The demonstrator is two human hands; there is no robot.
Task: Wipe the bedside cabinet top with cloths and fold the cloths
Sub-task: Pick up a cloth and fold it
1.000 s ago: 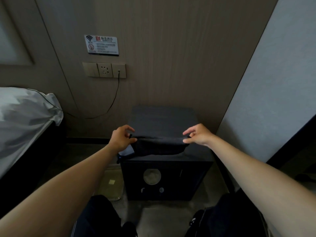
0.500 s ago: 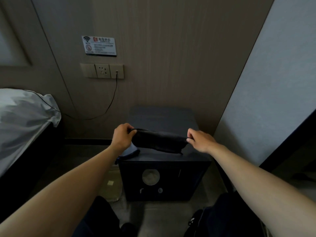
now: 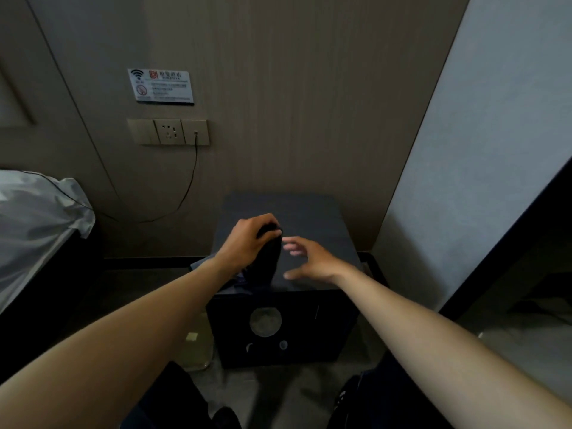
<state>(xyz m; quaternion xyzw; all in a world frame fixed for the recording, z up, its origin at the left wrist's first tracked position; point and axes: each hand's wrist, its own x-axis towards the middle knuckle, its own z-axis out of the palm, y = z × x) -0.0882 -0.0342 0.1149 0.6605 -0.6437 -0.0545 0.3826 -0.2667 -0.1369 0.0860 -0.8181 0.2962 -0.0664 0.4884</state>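
A: Where's the dark soft cloth [image 3: 267, 258]?

B: Bunched in my left hand [image 3: 247, 243], drooping over the dark square bedside cabinet top [image 3: 309, 212]. Right hand [image 3: 312, 258] spread, empty.

A: Handling?

B: Limp, light; I'd pinch the hanging corners, though blur probably hides them.

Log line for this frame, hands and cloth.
left hand: grips dark cloth | right hand: open, beside cloth | over cabinet top

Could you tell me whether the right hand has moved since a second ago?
Yes. The right hand has let go of the dark cloth and shifted left over the cabinet top.
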